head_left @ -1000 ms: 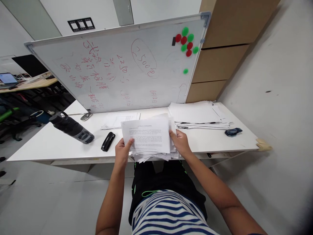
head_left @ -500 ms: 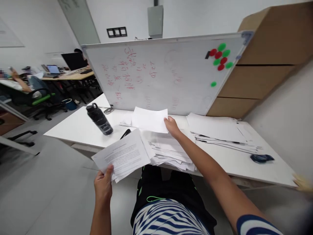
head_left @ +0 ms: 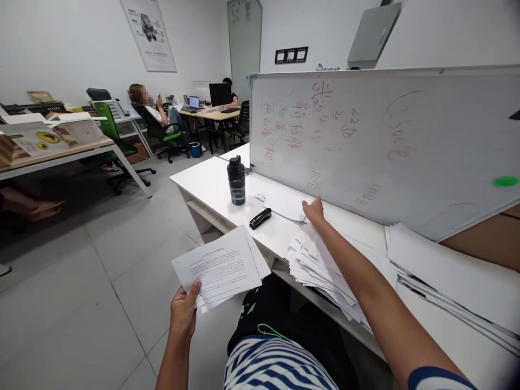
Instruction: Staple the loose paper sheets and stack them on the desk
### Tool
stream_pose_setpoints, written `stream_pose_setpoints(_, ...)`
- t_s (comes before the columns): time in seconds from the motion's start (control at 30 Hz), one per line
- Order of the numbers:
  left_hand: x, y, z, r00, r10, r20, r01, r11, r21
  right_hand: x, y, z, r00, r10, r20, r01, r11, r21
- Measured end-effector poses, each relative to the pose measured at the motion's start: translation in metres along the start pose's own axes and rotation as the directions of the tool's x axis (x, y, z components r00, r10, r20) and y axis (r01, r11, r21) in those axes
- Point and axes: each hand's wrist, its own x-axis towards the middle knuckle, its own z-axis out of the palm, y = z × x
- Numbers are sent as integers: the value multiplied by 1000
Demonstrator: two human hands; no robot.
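My left hand (head_left: 187,304) is closed on several printed sheets (head_left: 221,265), held out over the floor in front of the desk, thumb on top. Text covers the top sheet; others fan out behind it. My right hand (head_left: 314,210) reaches over the desk, its thumb at the right edge of a blank white sheet (head_left: 284,205). Its visible fingers are apart. That sheet lies on the desk near the foot of the whiteboard. Under my right forearm is a loose, uneven paper stack (head_left: 311,265). A black stapler (head_left: 260,218) lies between the blank sheet and the printed sheets.
A dark bottle (head_left: 236,181) stands upright on the white desk (head_left: 203,179). The whiteboard (head_left: 382,135) with red writing leans along the back. Another paper pile (head_left: 447,271) lies at the right. Further off, a person (head_left: 156,111) sits in a chair near other desks.
My view has turned left. The blank sheet has gone down from the air onto the desk, with my right hand at its edge. My left hand still holds the printed sheets.
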Motion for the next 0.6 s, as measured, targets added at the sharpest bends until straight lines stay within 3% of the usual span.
stream_pose_setpoints(0.07,-1,0,11,999,-10,38,10,1000,-4,-24,-10,-11,996,-75,43,74,997,25)
stream_pose_setpoints(0.1,-1,-1,19,998,-17,57,17,1000,-4,-41,-14,-19,976,-156,154,142,985,101)
stream_pose_setpoints(0.13,-2,-2,27,997,-24,77,24,1000,-3,-59,-18,-28,917,-223,330,165,967,194)
stream_pose_setpoints(0.2,-2,-6,44,991,-37,126,36,999,10,-97,-23,-51,691,-280,667,69,943,325)
stream_pose_setpoints(0.23,-3,-8,53,988,-42,151,40,999,20,-115,-23,-62,600,-293,744,32,939,343)
stream_pose_setpoints(0.27,-5,-9,62,984,-45,174,40,999,31,-130,-23,-74,561,-308,768,38,937,349)
stream_pose_setpoints(0.33,-8,-13,79,975,-50,217,38,998,57,-153,-19,-95,603,-323,729,77,934,350)
stream_pose_setpoints(0.47,-17,-21,105,954,-64,292,23,990,140,-170,-3,-124,782,-282,556,132,947,294)
stream_pose_setpoints(0.6,-23,-28,124,932,-68,356,-9,978,209,-178,16,-139,865,-262,428,142,946,292)
